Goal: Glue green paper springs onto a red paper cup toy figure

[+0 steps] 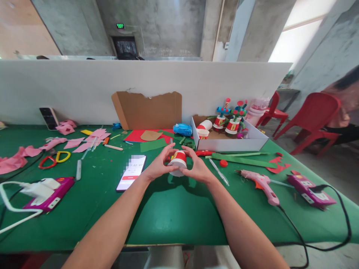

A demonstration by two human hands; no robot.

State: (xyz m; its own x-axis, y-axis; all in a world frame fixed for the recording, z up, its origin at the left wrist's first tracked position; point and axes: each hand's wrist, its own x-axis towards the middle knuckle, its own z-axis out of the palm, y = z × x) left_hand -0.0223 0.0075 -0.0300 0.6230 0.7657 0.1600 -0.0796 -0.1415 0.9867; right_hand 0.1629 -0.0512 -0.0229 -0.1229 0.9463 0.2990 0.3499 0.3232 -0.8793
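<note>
Head view: two-handed hold on a paper cup (181,157), hazards and causes

Grip state. My left hand (161,163) and right hand (198,167) are closed around the red-and-white cup from opposite sides, fingers curved over the upper part and thumbs toward the lower white end. The cup is in front of me, over the near-middle of the green table (182,220), slightly tilted. Whether it clears the surface, I am unable to judge.

Hazard 1: deformation. The wall is probably thin; excess or uneven pressure from my two hands could buckle it.

Hazard 2: slip. The cup seems to taper, so loosening one side before the other could let it turn or drop.

Hazard 3: obstruction. The phone (131,173) is just beside my left forearm; a wide sweep of that arm could push it. On my right, the clear tube (219,172) and red cap (223,163) lie near my hand and could roll if knocked.

Hazard 4: heat and snagging. The pink glue gun (260,183) rests farther right, its nozzle pointing inward. If hot, it could burn an arm that drifts outward; its cord (294,223) could catch.
</note>
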